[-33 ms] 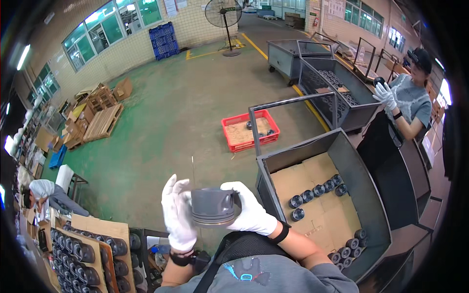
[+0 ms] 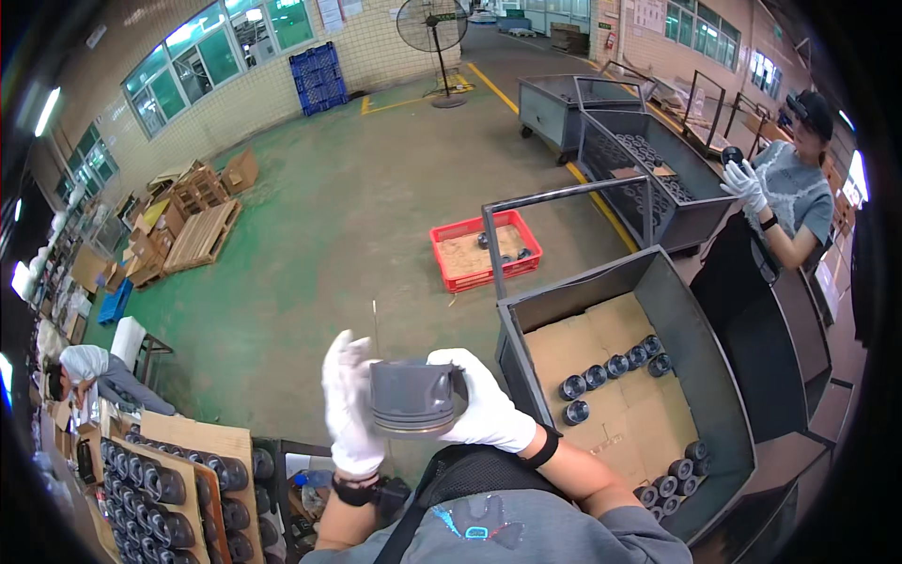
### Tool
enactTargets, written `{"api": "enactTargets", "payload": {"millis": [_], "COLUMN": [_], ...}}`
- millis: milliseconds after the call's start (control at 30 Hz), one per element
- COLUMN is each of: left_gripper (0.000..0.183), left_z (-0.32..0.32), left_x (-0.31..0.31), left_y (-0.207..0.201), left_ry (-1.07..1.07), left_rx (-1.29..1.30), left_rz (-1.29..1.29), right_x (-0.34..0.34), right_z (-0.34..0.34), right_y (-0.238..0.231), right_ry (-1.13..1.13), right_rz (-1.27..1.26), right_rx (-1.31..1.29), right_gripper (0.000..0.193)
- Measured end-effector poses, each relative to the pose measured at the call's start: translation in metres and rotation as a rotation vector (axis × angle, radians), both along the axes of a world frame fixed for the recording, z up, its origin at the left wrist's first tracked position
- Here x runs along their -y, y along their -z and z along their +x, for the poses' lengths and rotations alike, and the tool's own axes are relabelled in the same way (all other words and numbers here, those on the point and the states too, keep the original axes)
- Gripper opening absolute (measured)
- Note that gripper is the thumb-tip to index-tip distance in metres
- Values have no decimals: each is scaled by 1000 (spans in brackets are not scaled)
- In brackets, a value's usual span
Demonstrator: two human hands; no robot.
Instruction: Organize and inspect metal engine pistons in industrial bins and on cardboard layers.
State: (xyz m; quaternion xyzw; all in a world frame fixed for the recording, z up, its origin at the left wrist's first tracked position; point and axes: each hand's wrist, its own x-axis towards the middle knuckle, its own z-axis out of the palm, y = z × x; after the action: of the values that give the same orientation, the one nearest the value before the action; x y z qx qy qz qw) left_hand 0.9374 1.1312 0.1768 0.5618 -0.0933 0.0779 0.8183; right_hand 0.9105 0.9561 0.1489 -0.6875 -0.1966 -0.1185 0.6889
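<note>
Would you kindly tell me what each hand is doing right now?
Left hand: closed on the grey piston, at its left side.
Right hand: closed on the same piston, right side.

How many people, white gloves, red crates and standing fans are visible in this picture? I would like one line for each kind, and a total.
People: 3, namely the wearer, a worker at right and a worker bending at left
White gloves: 4, namely the left hand, the right hand, and the pair on the worker at right
Red crate: 1
Standing fan: 1
Total: 9
</note>
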Motion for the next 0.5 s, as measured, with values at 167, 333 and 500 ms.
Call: {"api": "enactTargets", "payload": {"millis": [167, 333, 500], "left_gripper": [75, 69, 60], "left_z": [-6, -7, -14], "left_x": [22, 8, -9], "left_y": [20, 37, 36], "left_ry": [611, 639, 421], "left_rx": [-670, -565, -588], "left_rz": [-910, -1013, -774], "right_x": [7, 11, 5], "right_z": [5, 15, 13], "right_y": [7, -13, -16], "right_ry": [33, 209, 63], "right_rz": [-190, -527, -524], "right_rx": [1, 414, 309], "right_gripper": [80, 92, 109]}}
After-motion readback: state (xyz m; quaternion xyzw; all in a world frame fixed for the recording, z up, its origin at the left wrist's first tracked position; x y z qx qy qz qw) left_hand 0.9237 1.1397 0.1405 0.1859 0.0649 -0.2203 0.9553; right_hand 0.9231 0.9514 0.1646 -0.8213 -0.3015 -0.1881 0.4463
